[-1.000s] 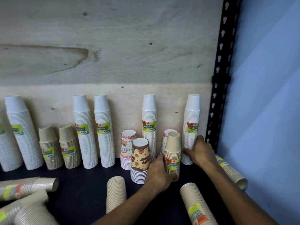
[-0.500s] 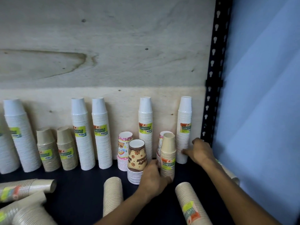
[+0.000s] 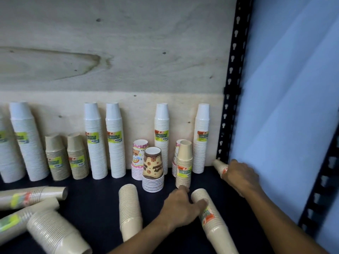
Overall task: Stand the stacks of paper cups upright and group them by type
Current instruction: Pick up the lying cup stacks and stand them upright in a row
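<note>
left hand (image 3: 180,208) fingers wrapped round a tan cup stack (image 3: 213,219) lying flat, right hand (image 3: 240,176) gripping another toppled stack (image 3: 219,166) by the shelf post (image 3: 232,88)

The right hand (image 3: 240,176) covers most of a lying kraft stack (image 3: 219,166); only its tip shows beyond the fingers. Far left of the left hand (image 3: 180,208), a white stack (image 3: 7,158) is cut by the frame edge. Nearer that hand, the tipped stack (image 3: 216,222) runs off the bottom edge, its label blurred.
</note>
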### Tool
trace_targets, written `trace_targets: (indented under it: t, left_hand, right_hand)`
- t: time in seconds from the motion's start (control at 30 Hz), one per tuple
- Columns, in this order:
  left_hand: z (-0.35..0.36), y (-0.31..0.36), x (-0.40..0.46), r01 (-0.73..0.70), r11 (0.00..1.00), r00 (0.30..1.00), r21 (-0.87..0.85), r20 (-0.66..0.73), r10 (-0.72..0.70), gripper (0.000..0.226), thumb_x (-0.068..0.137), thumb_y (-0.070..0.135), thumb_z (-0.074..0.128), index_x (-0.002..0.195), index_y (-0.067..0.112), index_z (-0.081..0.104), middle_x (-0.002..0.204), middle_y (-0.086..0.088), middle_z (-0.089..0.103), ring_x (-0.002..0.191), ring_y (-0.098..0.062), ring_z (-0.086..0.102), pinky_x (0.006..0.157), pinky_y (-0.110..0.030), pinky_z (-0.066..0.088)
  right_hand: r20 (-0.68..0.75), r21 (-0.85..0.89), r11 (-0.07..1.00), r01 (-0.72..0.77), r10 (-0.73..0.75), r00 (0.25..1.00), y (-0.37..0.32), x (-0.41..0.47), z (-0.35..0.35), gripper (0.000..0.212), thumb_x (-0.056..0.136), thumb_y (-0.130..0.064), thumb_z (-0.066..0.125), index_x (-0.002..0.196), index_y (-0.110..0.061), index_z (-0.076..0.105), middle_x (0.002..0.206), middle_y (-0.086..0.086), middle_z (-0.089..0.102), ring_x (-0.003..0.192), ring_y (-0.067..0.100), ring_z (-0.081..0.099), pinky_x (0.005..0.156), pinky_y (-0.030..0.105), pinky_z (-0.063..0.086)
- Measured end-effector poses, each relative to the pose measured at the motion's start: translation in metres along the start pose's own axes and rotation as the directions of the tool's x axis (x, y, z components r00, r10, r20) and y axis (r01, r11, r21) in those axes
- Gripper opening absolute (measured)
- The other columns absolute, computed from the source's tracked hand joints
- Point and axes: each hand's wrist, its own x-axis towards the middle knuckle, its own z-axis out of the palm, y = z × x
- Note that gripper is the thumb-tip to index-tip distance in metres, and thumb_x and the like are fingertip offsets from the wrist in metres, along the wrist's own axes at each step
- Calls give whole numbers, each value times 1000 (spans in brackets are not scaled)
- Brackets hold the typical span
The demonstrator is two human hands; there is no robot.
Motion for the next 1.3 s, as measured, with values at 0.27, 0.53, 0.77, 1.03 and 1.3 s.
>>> trace_targets:
  t: [0.27, 0.53, 0.77, 1.03, 1.3]
  left_hand:
    - [13, 26, -23, 62, 997, 979, 43, 191, -69, 125, 52, 76, 69, 152, 28, 12, 128, 1, 55, 87, -13, 71, 66, -32, 63]
    - [12, 27, -22, 47, 996, 984, -77, 174, -33, 89, 55, 55, 74, 131, 22, 42, 117, 2, 61, 101, -17, 65, 83, -38, 60]
    - [2, 16, -16, -31, 999, 993, -9, 112, 32, 96, 62, 49, 73, 146, 23, 34, 127, 8, 60, 116, -13, 56, 103, -30, 45]
    - [-15, 5, -7, -127, 991, 990, 42, 74, 124, 89, 68, 40, 78, 145, 31, 34, 126, 16, 61, 117, -6, 54, 106, -26, 41]
    - [-22, -1, 1, -186, 980, 982, 68, -23, 188, 82, 64, 42, 81, 137, 33, 43, 121, 18, 56, 108, -4, 56, 98, -23, 46]
  right_hand:
    - [51, -8, 997, 74, -73, 996, 11, -11, -1, 46, 87, -25, 52, 133, -21, 46, 127, 11, 59, 114, 33, 58, 88, 36, 50]
    - [2, 173, 985, 23, -23, 1000, 16, -10, -1, 49, 83, -29, 64, 128, -18, 47, 117, 13, 63, 104, 32, 63, 76, 32, 49]
    - [-120, 481, 875, 61, -3, 993, 8, 18, 26, 48, 71, -36, 79, 109, -12, 62, 106, 15, 67, 93, 30, 66, 80, 38, 55]
    - [-191, 588, 807, 62, 64, 980, -6, 26, 40, 59, 69, -25, 86, 114, -4, 54, 113, 18, 63, 106, 35, 61, 83, 38, 49]
    - [-199, 594, 800, 81, 48, 979, 1, 31, 57, 57, 73, -27, 84, 115, -3, 53, 111, 17, 64, 102, 35, 63, 74, 32, 43]
